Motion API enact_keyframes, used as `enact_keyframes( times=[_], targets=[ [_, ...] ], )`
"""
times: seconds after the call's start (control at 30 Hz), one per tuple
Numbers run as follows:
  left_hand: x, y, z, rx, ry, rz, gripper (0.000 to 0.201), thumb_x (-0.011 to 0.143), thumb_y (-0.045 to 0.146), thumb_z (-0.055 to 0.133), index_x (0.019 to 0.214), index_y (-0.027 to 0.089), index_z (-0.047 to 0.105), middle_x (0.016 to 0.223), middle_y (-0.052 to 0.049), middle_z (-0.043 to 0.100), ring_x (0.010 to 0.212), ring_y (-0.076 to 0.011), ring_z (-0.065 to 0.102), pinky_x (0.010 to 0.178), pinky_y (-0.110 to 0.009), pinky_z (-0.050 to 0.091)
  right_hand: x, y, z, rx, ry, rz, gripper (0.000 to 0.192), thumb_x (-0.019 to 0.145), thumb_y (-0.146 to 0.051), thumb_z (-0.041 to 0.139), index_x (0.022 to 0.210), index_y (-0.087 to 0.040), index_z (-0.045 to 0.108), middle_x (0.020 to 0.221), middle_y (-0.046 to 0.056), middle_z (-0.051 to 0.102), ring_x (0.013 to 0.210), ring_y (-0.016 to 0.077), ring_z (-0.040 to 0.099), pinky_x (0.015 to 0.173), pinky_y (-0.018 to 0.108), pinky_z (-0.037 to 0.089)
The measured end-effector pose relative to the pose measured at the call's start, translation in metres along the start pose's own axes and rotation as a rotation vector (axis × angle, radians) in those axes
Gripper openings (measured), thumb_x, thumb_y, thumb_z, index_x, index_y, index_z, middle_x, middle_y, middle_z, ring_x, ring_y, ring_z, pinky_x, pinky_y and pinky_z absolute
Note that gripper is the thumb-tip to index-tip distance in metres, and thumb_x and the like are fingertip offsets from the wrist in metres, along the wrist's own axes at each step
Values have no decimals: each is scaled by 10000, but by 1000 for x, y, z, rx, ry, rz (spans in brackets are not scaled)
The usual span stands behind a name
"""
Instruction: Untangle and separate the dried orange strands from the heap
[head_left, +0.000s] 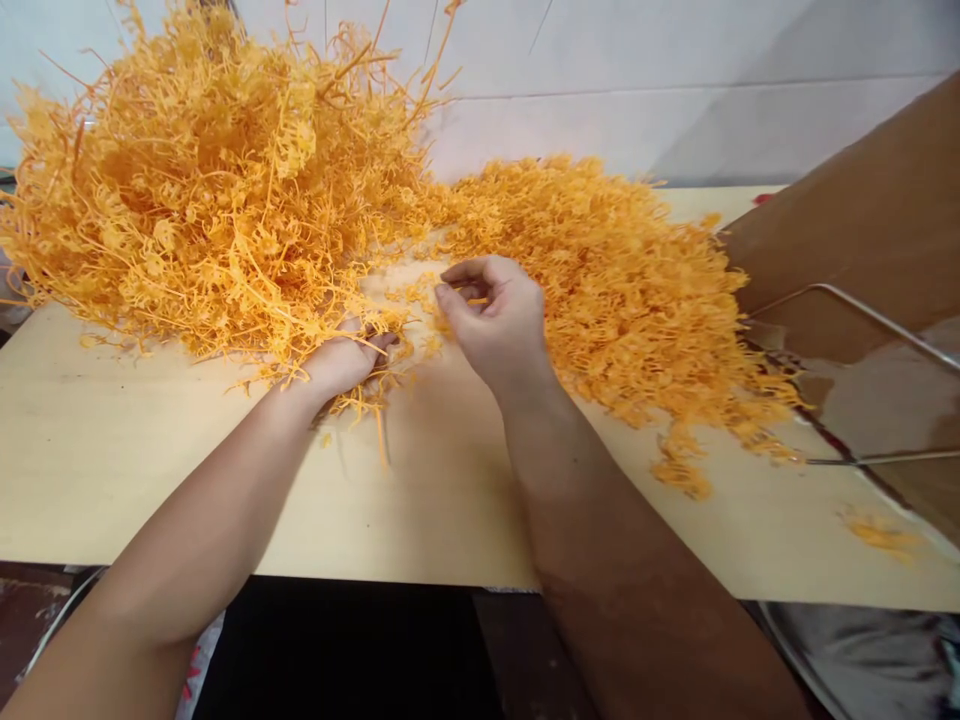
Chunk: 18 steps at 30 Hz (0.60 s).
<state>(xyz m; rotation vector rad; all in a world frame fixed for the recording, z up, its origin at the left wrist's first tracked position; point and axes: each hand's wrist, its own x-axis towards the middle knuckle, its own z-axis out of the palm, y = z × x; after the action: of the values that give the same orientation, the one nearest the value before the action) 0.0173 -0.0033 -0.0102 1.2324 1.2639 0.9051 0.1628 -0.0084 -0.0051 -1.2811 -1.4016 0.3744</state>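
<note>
A tall tangled heap of orange plastic flower pieces on thin stems point(210, 190) fills the left of the table. At its lower right edge my left hand point(345, 362) is closed round some flower sprigs point(375, 385), and strands cover part of its fingers. My right hand point(499, 310) is a little further right, above the table, thumb and forefinger brought together in a pinch. Whatever may be between those fingertips is too small to make out. Just beyond it spreads a lower pile of small orange plastic flowers point(622, 290).
Both heaps lie on a pale wooden table point(435, 500) against a white tiled wall point(570, 120). A brown cardboard box point(847, 210) leans in at the right, with a metal rod point(892, 325) in front. One loose orange cluster point(881, 535) lies near the right front edge.
</note>
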Motion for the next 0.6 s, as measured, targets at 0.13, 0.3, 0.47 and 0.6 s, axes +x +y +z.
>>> enact_keyframes(
  times=[0.13, 0.3, 0.47, 0.6],
  targets=[
    [-1, 3, 0, 142, -94, 174, 84, 636, 118, 607, 609, 191, 575, 544, 28, 545, 592, -111, 487, 588, -193, 358, -7, -17, 1, 25, -374, -92, 89, 720, -224, 569, 751, -161, 625, 791, 48, 591, 699, 132, 525, 639, 287, 424],
    [6, -3, -3, 289, -141, 289, 108, 679, 119, 526, 612, 190, 572, 591, 16, 546, 600, -106, 474, 578, -191, 341, -10, -20, 0, -91, -550, -78, 160, 697, -202, 594, 838, -155, 655, 762, 28, 581, 627, 104, 468, 607, 265, 393],
    [1, 0, -1, 244, -139, 195, 165, 710, 158, 548, 556, 179, 492, 517, 36, 439, 490, -81, 368, 525, -212, 287, -8, -18, 1, -88, -399, -94, 82, 694, -166, 572, 746, -153, 634, 731, 26, 548, 631, 104, 462, 611, 259, 394],
    [-3, 3, 2, 194, -156, 117, 215, 754, 195, 541, 557, 176, 458, 485, 47, 395, 456, -67, 344, 514, -211, 289, -2, -12, 0, 57, -219, 4, 83, 710, -202, 568, 639, -160, 576, 627, 7, 527, 608, 111, 474, 584, 266, 387]
  ],
)
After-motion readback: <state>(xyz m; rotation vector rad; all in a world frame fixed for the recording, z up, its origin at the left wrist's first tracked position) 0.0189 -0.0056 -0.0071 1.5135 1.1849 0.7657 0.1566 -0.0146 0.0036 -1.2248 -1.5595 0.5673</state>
